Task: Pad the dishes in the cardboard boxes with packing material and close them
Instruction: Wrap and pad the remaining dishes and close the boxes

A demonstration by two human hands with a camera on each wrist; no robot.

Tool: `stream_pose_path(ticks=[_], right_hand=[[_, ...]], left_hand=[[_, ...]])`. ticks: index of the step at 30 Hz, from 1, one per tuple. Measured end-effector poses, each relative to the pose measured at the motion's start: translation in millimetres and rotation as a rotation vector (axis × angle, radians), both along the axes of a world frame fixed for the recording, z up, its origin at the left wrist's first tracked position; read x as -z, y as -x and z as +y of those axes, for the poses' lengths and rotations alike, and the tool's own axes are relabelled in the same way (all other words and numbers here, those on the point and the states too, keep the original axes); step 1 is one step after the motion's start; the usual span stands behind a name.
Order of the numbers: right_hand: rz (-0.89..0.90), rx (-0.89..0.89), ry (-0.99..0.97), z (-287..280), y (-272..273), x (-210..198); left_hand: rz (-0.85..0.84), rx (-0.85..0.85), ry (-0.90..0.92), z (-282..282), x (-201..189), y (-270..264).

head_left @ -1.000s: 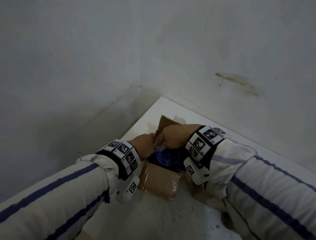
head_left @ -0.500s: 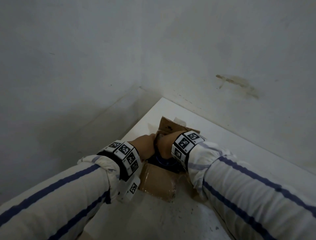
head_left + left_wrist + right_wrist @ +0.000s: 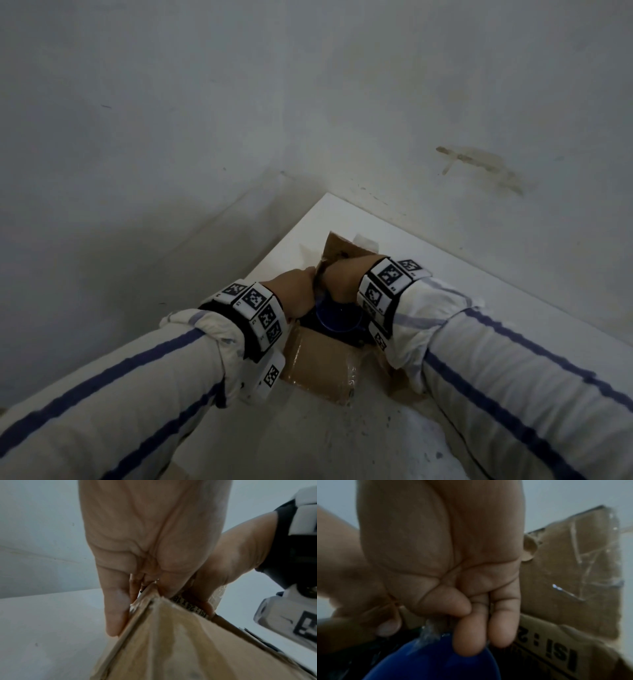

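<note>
Right hand (image 3: pixel 340 281) has drawn in toward lower centre of frame since a second ago, so more of the blue dish (image 3: pixel 337 320) inside the cardboard box (image 3: pixel 318 366) is covered. Padding underway; flaps unclosed. Right-wrist view alone shows fingers curled, pinching clear plastic wrap (image 3: pixel 428 632) over the dish. Left hand (image 3: pixel 150 555) pinches the box's corner edge.

Bare room corner: stained white walls (image 3: pixel 308 102), white table (image 3: pixel 479 274), taped cardboard box (image 3: pixel 318 370).
</note>
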State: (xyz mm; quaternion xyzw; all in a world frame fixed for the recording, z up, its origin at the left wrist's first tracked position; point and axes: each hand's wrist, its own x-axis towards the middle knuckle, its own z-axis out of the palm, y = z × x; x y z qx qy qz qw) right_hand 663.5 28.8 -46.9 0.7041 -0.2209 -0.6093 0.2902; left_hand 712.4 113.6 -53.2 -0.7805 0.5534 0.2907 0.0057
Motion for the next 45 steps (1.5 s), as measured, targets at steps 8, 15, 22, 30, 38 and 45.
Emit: stream_pose_path(ticks=[8,15,22,30,38,45], right_hand=[[-0.723,0.237,-0.509,10,35,-43],[-1.169,0.368,-0.624,-7,102,-80],[-1.55,0.587,-0.49,-1,207,-63],[-1.837,0.863,-0.222,4,388,-50],[-1.933,1.015,0.175,-3,580,-41],[-1.942,1.294,0.602,-11,721,-6]], left_hand=[[0.039,-0.034,0.006,2,-4,-1],[-0.103,-0.179,0.155,9,-20,4],[-0.068,0.024,0.214,-9,-67,93],[0.045,0.282,0.204,-59,-62,291],[0.19,0.482,0.209,-95,-45,495],[0.201,0.606,0.201,-100,-21,605]])
